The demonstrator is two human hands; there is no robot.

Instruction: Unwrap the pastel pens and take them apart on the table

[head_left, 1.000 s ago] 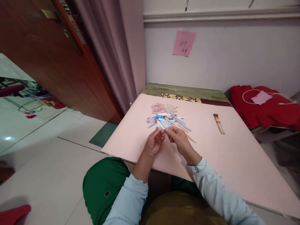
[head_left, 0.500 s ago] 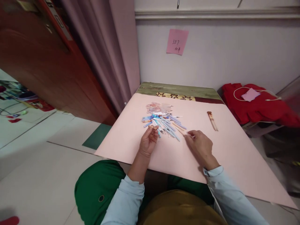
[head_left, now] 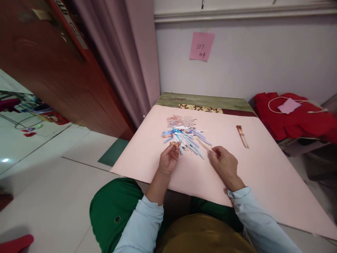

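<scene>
A small brown-and-cream piece, perhaps a pen cap [head_left: 174, 144], is pinched in the fingertips of my left hand [head_left: 169, 160], just in front of the pen pile. My right hand [head_left: 225, 165] has its thumb and fingers closed on the near end of a slim cream pen barrel [head_left: 203, 144], whose far end points up-left over the pile. Between and beyond both hands lie loose blue and white pen parts [head_left: 188, 140], heaped across each other. Behind them sits a group of pink, clear pen parts [head_left: 177, 121].
Two cream pens with brown tops [head_left: 242, 136] lie side by side at the right on the pink-covered table [head_left: 268, 182]. Beyond the table's right edge is a red cloth [head_left: 297, 119] with a cable on it. A wall, curtain [head_left: 123, 52] and wooden door [head_left: 65, 70] stand around.
My right hand has closed on the cream barrel and shifted it a little away from the pens beside it. My left hand keeps its pinch. The whole view has shifted slightly.
</scene>
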